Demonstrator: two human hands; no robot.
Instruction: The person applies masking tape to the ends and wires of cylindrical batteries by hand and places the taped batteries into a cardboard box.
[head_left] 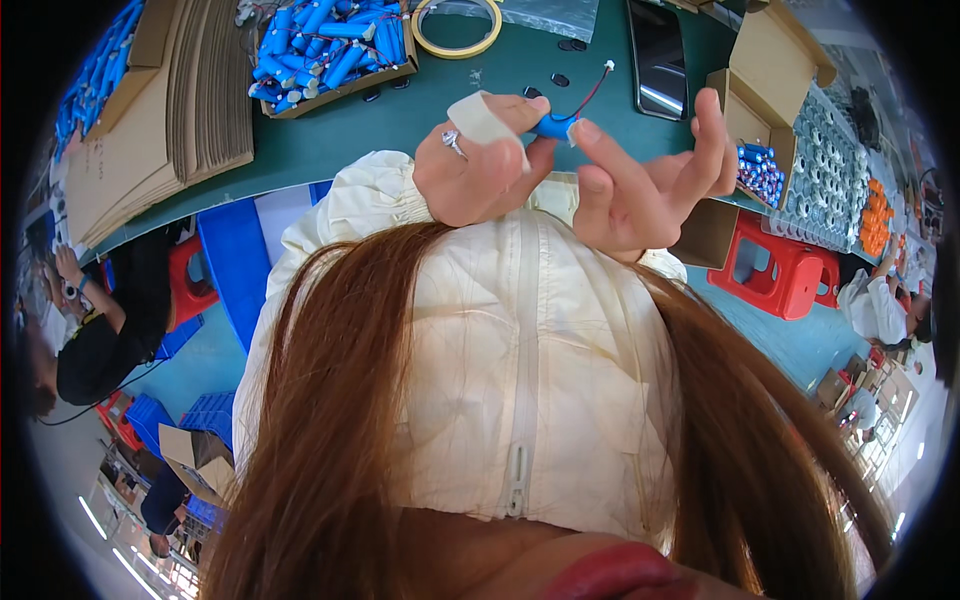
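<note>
Head view: the left hand (475, 165) pinches a blue cylinder (552, 127) between thumb and forefinger, at 1 o'clock from centre, near the edge of the tabletop (330, 140). The right hand (655, 195) grips nothing visible; its forefinger meets the cylinder's end at 3 o'clock, other fingers spread. A dark red lead (594, 92) rises toward 1 o'clock to a white connector (609, 66). Assessed step: finger work at that end. The next move appears to call for a steady pinch, lead clear.
</note>
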